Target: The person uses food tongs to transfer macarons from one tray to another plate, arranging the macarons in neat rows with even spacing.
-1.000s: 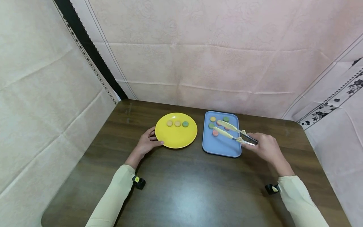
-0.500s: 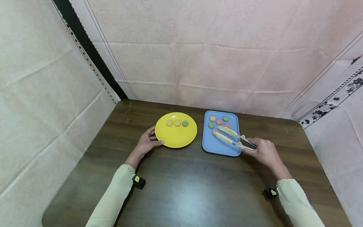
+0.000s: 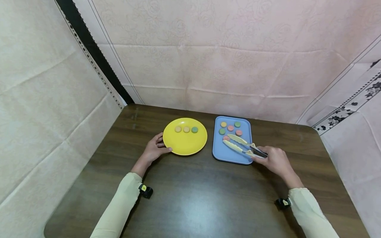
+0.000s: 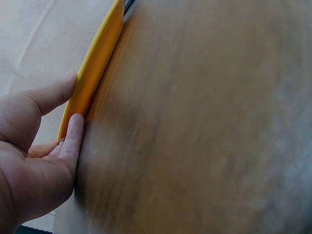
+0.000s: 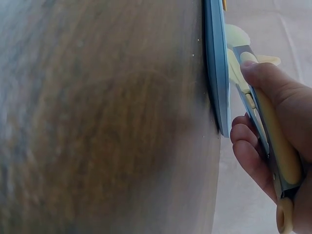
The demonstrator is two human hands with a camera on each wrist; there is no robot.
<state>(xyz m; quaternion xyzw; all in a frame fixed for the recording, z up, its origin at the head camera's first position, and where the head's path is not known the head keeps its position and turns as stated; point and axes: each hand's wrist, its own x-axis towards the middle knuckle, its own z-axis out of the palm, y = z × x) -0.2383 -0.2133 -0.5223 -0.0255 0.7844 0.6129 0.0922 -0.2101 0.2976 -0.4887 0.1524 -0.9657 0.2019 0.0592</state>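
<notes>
Head view: one yellow plate on a brown table, bearing two beige cookies and one green cookie in a row, rim pinched between thumb and fingers of the left hand. One blue tray, right of the plate and apart from it, bearing one yellow cookie, two green cookies and three pink cookies. One pair of tongs, grasped in the right hand, tips either side of the nearest pink cookie, contact indistinct.
</notes>
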